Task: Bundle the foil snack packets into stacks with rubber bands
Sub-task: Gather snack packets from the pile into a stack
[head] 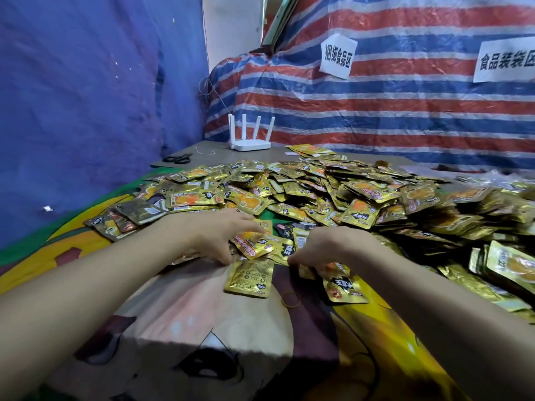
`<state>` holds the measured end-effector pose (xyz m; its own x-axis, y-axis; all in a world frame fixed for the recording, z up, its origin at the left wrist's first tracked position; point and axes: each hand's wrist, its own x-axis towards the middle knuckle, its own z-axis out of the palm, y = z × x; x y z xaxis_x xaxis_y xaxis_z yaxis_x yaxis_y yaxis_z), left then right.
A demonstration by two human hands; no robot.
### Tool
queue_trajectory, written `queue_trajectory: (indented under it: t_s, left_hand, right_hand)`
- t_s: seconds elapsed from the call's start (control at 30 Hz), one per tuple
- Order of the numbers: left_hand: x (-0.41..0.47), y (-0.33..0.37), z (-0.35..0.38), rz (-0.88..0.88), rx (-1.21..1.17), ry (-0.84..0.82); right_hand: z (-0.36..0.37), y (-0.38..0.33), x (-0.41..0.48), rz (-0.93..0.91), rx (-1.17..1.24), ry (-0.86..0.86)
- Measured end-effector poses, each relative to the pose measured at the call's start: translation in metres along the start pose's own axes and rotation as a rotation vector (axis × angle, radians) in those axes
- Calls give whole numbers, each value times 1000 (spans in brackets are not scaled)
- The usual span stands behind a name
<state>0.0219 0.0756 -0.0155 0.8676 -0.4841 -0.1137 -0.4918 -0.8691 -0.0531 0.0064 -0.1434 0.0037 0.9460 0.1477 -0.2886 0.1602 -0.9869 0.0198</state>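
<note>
Head view: heap of foil snack packets (333,192) covers the far half of the cartoon-print surface (202,328). Left hand (214,235) at the heap's near edge, fingers pinching one gold packet (254,244). Right hand (327,248) just beside it, fingers curled down over packets; grip hidden, cannot tell. Rubber band (291,299) lies loose near the right hand. Router (250,144) and scissors (177,159) at back left.

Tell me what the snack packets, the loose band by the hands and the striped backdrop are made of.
Snack packets: metallised foil film, glossy gold, glinting and creased. Rubber band: likely rubber, dull tan, a thin limp loop. Striped backdrop: probably woven plastic tarpaulin, slight sheen, crinkled with a fine weave.
</note>
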Motion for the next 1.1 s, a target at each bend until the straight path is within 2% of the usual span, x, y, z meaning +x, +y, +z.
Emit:
queue_trajectory:
  t_s: [0.07, 0.17, 0.33, 0.47, 0.6, 0.67, 0.73, 0.83, 0.93, 1.0, 1.1]
  left_hand:
    - [8, -1, -6, 1, -6, -41]
    - [19, 1, -14, 15, 127, -81]
    - [25, 18, -17, 89, 379, -29]
    - [15, 19, -22, 12, 251, 50]
    - [5, 33, -20, -144, 38, 71]
    - [4, 46, -12, -174, 106, 138]
    - [8, 59, -3, -158, 188, 174]
    - [19, 73, -5, -206, 58, -33]
    - [28, 79, -17, -219, -98, -174]
    - [31, 81, -20, -209, -81, -204]
    - [32, 84, -17, -197, 35, -172]
  right_hand:
    - [-5, 2, 0, -34, 10, -20]
    - [-7, 4, 1, -111, -34, 25]
    - [6, 7, 2, -118, -102, 212]
    - [6, 18, 8, -65, -13, 265]
    - [10, 20, 7, -28, 52, 463]
    - [9, 16, 8, -44, 129, 507]
    - [8, 13, 12, -43, 169, 499]
    - [7, 7, 24, 33, 200, 430]
    - [6, 3, 41, 102, 220, 271]
    - [3, 2, 48, 141, 207, 203]
    - [-1, 1, 61, 98, 198, 216]
